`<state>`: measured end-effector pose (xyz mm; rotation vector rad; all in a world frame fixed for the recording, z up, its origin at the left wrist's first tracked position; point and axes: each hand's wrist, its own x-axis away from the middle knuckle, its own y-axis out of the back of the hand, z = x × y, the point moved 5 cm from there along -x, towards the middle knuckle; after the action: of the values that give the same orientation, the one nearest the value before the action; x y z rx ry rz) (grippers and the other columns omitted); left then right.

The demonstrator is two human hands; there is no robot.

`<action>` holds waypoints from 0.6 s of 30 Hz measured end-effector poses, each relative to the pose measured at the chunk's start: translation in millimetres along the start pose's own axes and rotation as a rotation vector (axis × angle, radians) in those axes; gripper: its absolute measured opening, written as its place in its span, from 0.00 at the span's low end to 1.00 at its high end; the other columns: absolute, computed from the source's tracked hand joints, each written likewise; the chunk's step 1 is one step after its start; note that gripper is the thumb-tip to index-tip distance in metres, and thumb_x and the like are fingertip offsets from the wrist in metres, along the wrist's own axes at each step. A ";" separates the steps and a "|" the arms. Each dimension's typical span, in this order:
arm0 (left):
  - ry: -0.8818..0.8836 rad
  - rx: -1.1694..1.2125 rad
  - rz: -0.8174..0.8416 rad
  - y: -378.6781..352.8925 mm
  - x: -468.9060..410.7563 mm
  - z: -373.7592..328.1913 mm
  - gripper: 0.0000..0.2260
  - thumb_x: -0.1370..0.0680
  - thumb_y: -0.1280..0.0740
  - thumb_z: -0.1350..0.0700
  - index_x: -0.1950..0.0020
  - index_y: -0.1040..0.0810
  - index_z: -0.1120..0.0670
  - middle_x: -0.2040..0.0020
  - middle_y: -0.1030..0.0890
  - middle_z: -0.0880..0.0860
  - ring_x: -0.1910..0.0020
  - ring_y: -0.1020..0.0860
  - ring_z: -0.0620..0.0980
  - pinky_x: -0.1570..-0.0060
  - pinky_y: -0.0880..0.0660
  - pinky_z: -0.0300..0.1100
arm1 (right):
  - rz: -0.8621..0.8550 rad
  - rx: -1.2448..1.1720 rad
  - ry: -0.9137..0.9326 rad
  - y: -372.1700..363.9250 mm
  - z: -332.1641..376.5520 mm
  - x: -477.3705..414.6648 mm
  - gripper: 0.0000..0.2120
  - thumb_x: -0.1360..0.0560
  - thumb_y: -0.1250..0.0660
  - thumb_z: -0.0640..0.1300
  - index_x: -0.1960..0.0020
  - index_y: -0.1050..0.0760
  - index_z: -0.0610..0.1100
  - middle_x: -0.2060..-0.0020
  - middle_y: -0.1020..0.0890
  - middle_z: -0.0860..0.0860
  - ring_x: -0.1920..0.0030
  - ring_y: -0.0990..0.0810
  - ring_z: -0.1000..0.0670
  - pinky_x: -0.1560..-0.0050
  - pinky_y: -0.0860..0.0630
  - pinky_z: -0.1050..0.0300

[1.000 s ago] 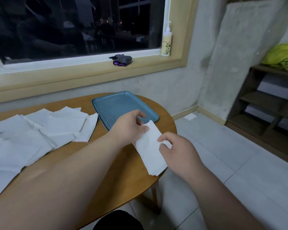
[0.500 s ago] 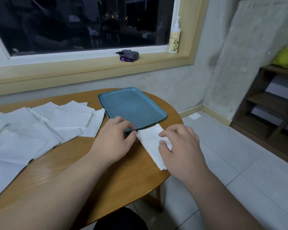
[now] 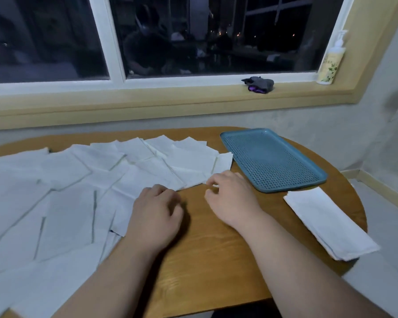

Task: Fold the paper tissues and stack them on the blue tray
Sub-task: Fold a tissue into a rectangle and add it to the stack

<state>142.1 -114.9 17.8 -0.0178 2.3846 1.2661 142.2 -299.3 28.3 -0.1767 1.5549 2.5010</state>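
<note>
One folded tissue (image 3: 329,222) is laid on the worktop (image 3: 205,249) just beside the blue tray (image 3: 292,188), which is not yet loaded. Many unfolded tissues (image 3: 147,171) are left. The left hand (image 3: 156,214) and right hand (image 3: 231,198) are held with fingers loosely curled, nothing pinched.

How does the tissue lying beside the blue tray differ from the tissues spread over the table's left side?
The folded tissue is a narrow layered strip; the spread tissues are open flat sheets. The folded tissue lies alone, overhanging the edge of the table; the spread tissues overlap one another. Both are white, and neither is on the blue tray.
</note>
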 end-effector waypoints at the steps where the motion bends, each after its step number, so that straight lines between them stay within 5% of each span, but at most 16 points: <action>1: 0.013 0.003 0.000 -1.4 0.2 2.0 0.12 0.28 0.40 0.49 0.52 0.18 0.47 0.53 0.23 0.44 0.49 0.27 0.49 0.46 0.28 0.46 | 0.005 -0.007 -0.015 -5.3 1.8 -13.2 0.14 0.22 0.38 0.50 0.39 0.22 0.52 0.40 0.23 0.52 0.37 0.30 0.49 0.35 0.30 0.49; 8: 0.002 0.039 -0.017 -8.1 -5.7 9.1 0.11 0.29 0.41 0.49 0.54 0.21 0.47 0.56 0.25 0.44 0.53 0.30 0.47 0.48 0.28 0.47 | 0.001 0.042 -0.079 -29.0 -0.5 -81.0 0.16 0.24 0.36 0.48 0.36 0.23 0.50 0.36 0.25 0.49 0.34 0.31 0.46 0.35 0.29 0.48; 13: 0.003 0.094 -0.039 -9.9 -8.8 11.8 0.09 0.29 0.40 0.51 0.57 0.21 0.46 0.58 0.27 0.42 0.54 0.31 0.45 0.49 0.28 0.46 | -0.036 0.093 -0.068 -40.8 -12.8 -90.6 0.08 0.22 0.37 0.48 0.49 0.20 0.52 0.47 0.21 0.52 0.44 0.26 0.47 0.44 0.25 0.49; 18: 0.015 0.144 -0.066 -10.3 -12.6 13.7 0.06 0.29 0.39 0.52 0.59 0.22 0.46 0.59 0.27 0.42 0.54 0.30 0.45 0.49 0.27 0.48 | -0.074 0.117 -0.039 -41.9 -17.3 -94.2 0.10 0.20 0.40 0.45 0.55 0.21 0.50 0.52 0.22 0.53 0.47 0.26 0.47 0.47 0.25 0.50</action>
<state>160.7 -112.5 7.9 -0.0620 2.4613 1.0658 243.3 -306.0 2.9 -0.1648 1.6425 2.3360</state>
